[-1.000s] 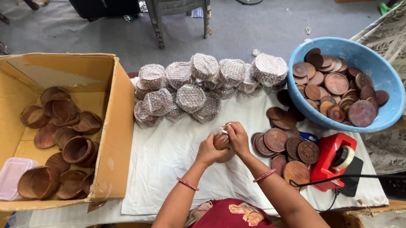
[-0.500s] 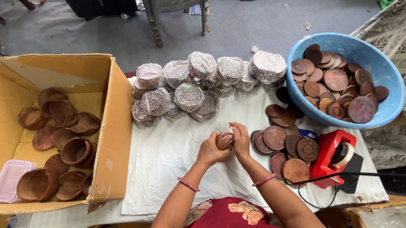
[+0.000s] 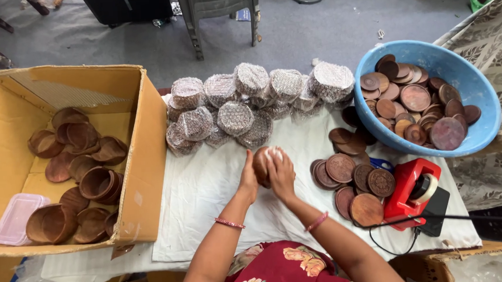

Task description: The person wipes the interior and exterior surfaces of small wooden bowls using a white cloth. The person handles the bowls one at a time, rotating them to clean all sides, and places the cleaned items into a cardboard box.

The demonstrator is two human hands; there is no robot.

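Observation:
My left hand (image 3: 248, 179) and my right hand (image 3: 282, 175) are pressed together around a small round brown wooden piece (image 3: 262, 160), held just above the white cloth (image 3: 207, 190) at the table's middle. The piece shows between the fingers with a pale glint of film on its top. Right of my hands lie several flat carved wooden discs (image 3: 352, 175). Behind my hands is a heap of bubble-wrapped round bundles (image 3: 243, 104).
An open cardboard box (image 3: 142, 165) with several wooden bowls (image 3: 84, 168) and a pink plastic tub (image 3: 13, 218) stands at the left. A blue basin (image 3: 482, 115) full of wooden discs sits at the right. A red tape dispenser (image 3: 408, 192) is near the right front.
My hands have stayed at the table's middle and turned the wooden piece between them; the fingers now wrap it more closely. Nothing else has moved.

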